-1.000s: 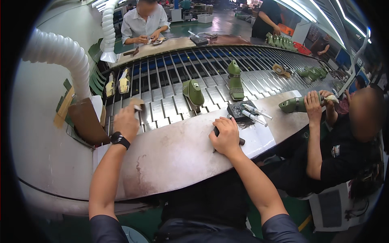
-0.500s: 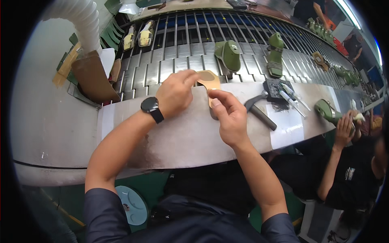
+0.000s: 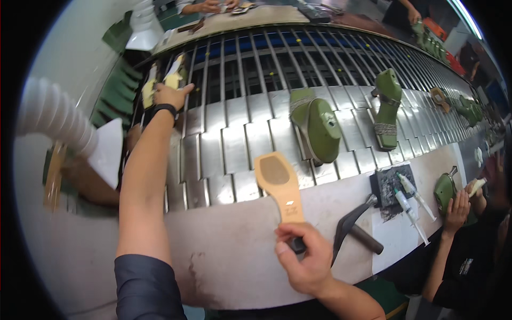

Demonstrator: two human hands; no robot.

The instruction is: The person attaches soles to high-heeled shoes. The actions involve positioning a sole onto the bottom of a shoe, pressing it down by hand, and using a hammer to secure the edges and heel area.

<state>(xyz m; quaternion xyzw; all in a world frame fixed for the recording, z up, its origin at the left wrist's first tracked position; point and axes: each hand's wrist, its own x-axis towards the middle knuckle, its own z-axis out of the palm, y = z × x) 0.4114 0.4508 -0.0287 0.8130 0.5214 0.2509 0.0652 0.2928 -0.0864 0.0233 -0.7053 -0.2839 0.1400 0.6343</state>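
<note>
My left hand (image 3: 172,97) reaches far out over the conveyor at the left, its thumb spread away from the fingers. It lies at the near end of a shoe piece with a pale yellow surface (image 3: 173,79); whether the fingertips touch it is hard to tell. A similar yellow piece (image 3: 149,95) lies just left of it. Above the near table, my right hand (image 3: 306,258) pinches the narrow end of a tan insole (image 3: 290,207). The insole's wide end, with a grey-brown oval patch, points away from me. Something dark shows under the right fingers.
Green shoe lasts with sandals (image 3: 325,133) (image 3: 388,109) stand on the slatted metal conveyor (image 3: 229,144). A hammer (image 3: 352,226), a black block (image 3: 392,184) and syringes (image 3: 409,213) lie right of my right hand. A co-worker's hands (image 3: 457,212) hold another green last. A white duct (image 3: 58,114) hangs left.
My left hand has left the insole and stretched forward-left to the yellow pieces. My right hand keeps the insole. The view has shifted, so the near table appears lower.
</note>
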